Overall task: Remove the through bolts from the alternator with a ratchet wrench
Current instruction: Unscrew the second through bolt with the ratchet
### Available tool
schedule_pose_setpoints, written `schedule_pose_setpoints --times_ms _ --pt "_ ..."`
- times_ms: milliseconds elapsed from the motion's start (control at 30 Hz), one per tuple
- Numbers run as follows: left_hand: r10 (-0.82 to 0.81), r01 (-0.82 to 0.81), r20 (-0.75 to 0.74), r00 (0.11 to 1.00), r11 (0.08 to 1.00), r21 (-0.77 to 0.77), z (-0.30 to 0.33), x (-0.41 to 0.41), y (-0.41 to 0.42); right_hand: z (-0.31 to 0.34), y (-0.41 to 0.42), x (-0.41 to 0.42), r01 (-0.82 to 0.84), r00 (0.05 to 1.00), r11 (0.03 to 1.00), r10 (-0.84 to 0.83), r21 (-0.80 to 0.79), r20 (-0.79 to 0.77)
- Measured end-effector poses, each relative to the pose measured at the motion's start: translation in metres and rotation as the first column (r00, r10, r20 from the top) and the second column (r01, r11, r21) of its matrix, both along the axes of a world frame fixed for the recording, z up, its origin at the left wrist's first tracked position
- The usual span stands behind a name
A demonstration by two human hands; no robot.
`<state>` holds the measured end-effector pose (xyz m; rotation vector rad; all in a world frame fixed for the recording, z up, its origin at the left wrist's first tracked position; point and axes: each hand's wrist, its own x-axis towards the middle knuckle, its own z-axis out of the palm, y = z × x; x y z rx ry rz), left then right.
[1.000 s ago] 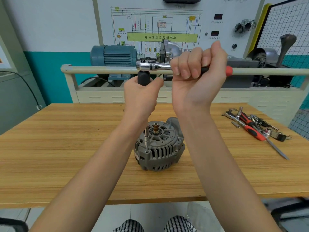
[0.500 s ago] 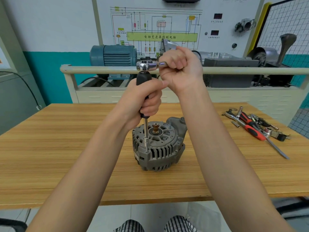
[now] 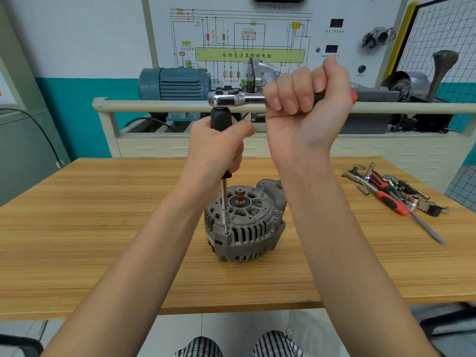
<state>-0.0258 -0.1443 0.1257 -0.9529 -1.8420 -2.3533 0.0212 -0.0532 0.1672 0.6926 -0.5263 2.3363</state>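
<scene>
Left hand (image 3: 216, 148) is wrapped round the black extension handle (image 3: 220, 119), steadying the long shaft down to the socket (image 3: 226, 222) on a bolt at the near-left rim of the alternator (image 3: 244, 222), which sits mid-table (image 3: 103, 228) – right hand (image 3: 306, 109) fists the ratchet wrench (image 3: 237, 99) handle. Tall stack, nothing clamped, so a hard swing could tip the shaft, slip the socket off and round the bolt head – or skid the alternator.

bright, even light; bowed edges

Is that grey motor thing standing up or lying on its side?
Standing up: the alternator rests on the table with its shaft pointing upward.
</scene>
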Motion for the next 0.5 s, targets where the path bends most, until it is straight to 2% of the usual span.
schedule_pose_setpoints --times_ms 67,167,267,367,500 --pt "-0.124 0.124 -0.016 0.992 0.991 -0.043 0.002 -0.003 -0.005 0.006 0.012 -0.009 -0.137 0.985 0.989 0.142 -0.058 0.093" --pt "-0.332 0.332 0.011 0.943 0.939 -0.084 0.007 -0.008 -0.009 0.012 0.023 -0.027 -0.337 0.906 0.93 0.362 -0.145 0.218" --pt "-0.454 0.455 0.029 0.89 0.885 -0.105 0.008 -0.009 -0.009 0.014 0.026 -0.041 -0.455 0.827 0.877 0.48 -0.153 0.294" --pt "-0.453 0.456 0.053 0.89 0.886 -0.079 0.007 -0.009 -0.009 0.013 0.025 -0.046 -0.473 0.818 0.868 0.497 -0.151 0.291" --pt "-0.278 0.28 0.041 0.96 0.959 -0.041 0.004 -0.004 -0.006 0.01 0.02 -0.036 -0.395 0.879 0.898 0.431 -0.195 0.203"
